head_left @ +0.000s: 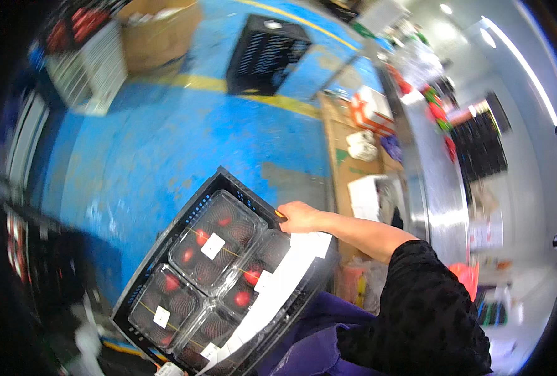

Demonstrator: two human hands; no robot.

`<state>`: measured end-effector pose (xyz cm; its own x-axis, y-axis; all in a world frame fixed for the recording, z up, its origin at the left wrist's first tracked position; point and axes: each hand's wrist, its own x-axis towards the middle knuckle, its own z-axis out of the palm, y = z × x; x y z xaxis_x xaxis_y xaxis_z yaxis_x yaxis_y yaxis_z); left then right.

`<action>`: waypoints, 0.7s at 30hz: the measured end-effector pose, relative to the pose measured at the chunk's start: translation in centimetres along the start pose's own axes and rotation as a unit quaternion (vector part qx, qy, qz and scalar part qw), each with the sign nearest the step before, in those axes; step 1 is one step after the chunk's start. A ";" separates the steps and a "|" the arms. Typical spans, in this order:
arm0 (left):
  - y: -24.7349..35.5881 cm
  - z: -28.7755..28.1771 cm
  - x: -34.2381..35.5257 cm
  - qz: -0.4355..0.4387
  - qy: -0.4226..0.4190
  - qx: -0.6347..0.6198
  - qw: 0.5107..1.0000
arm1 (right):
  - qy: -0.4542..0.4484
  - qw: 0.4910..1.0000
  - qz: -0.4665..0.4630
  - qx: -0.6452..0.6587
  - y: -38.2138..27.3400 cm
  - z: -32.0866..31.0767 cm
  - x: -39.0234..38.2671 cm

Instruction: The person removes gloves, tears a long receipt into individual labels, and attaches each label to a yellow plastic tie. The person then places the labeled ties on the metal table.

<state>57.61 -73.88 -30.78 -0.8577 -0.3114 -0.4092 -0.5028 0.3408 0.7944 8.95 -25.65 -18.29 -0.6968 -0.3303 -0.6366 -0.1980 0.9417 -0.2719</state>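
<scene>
My right hand (299, 217) is closed round the rim of a black plastic crate (142, 271), at its upper right side. The crate is tilted in front of me, close to my body. Inside it lie several clear plastic clamshell boxes (216, 216) of round red fruit in dark netting, each with a small white label. A long strip of white paper (272, 294) lies across the boxes on the right side. My left hand does not show; the crate's lower left end reaches the dark picture rim.
Blue floor (147, 144) with a yellow line spreads ahead. A black crate (269, 53) stands on it, with a cardboard box (159, 37) and a white crate (87, 69) farther left. At right runs a steel table (441, 207) with a lower shelf holding boxes.
</scene>
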 end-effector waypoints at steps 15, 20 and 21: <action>44.4 -8.5 0.8 0.005 -0.224 -0.387 0.894 | 0.408 0.833 0.228 0.296 5.0 -5.4 -62.0; 61.9 10.4 -3.2 0.058 -0.327 -0.367 0.869 | 0.481 0.752 0.272 0.359 25.4 -6.1 -69.5; 64.4 14.8 -4.8 0.004 -0.339 -0.378 0.862 | 0.463 0.743 0.320 0.362 30.5 -5.8 -71.0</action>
<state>27.77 -37.35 15.72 -0.8559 0.3645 -0.3669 -0.5019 -0.4147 0.7590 48.43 26.85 22.79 -0.7309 0.6712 -0.1236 0.5669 0.4964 -0.6574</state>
